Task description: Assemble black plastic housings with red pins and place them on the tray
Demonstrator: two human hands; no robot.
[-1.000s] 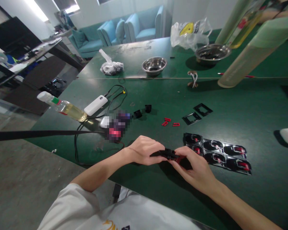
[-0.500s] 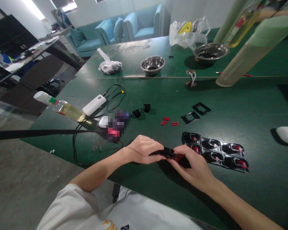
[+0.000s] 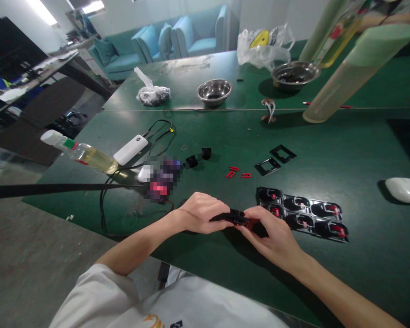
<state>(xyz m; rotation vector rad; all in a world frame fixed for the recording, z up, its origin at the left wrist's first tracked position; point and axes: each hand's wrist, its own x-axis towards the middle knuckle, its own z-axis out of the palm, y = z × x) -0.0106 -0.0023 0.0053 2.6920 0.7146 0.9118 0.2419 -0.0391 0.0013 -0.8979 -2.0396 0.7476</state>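
Between my two hands, just above the near edge of the green table, is a small black plastic part (image 3: pixel 236 217). My left hand (image 3: pixel 201 213) pinches its left end, and my right hand (image 3: pixel 272 232) grips the right end, where a bit of red shows; the fingers hide much of it. To the right lie several black plastic assemblies with red pieces (image 3: pixel 302 214), set in two rows. Beyond my hands are small red clips (image 3: pixel 233 169), two flat black square frames (image 3: pixel 268 166), and two small black blocks (image 3: pixel 192 161).
On the left are an oil bottle (image 3: pixel 92 157) on its side, a white power bank (image 3: pixel 131 150) and cables. Metal bowls (image 3: pixel 214 91), a knotted plastic bag (image 3: pixel 153 94) and a tall green-lidded bottle (image 3: pixel 345 86) stand farther back. A white mouse (image 3: pixel 405 190) lies at right.
The whole view has shifted slightly, so things appear a little farther left. Both hands keep the same grip on the black plastic part.
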